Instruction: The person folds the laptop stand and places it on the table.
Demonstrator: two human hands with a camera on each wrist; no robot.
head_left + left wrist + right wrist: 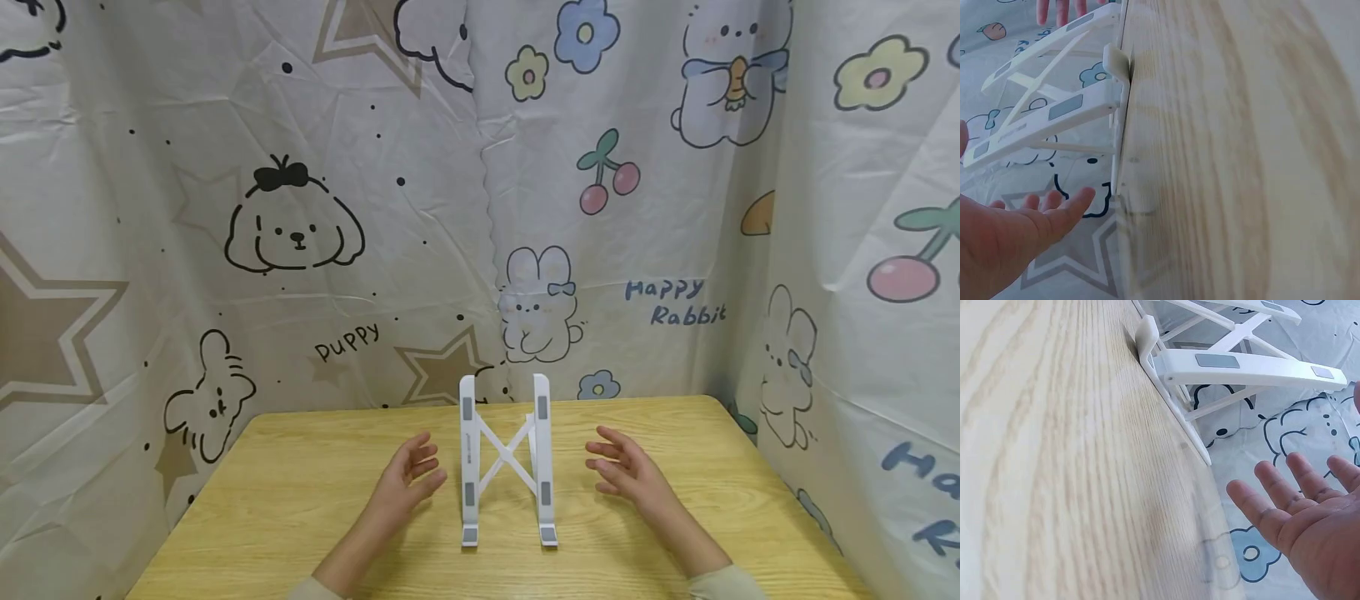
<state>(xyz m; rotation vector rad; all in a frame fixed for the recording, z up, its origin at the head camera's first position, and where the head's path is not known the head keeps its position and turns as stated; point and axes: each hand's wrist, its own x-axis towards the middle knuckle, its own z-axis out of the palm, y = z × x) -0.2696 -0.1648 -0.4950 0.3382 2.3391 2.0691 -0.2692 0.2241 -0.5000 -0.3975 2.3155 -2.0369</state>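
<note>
Stand [508, 455] sits between left grip [407, 477] and right grip [630, 473].

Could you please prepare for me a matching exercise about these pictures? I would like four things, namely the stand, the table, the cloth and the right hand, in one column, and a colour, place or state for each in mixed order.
Column 1
1. stand
2. table
3. cloth
4. right hand

Column 2
A. hanging behind the table, with a cartoon pattern
B. open, held apart from the stand on its right side
C. white, resting on the table
D. flat, with a yellowish wood grain

Right pairs: 1-C, 2-D, 3-A, 4-B
</note>
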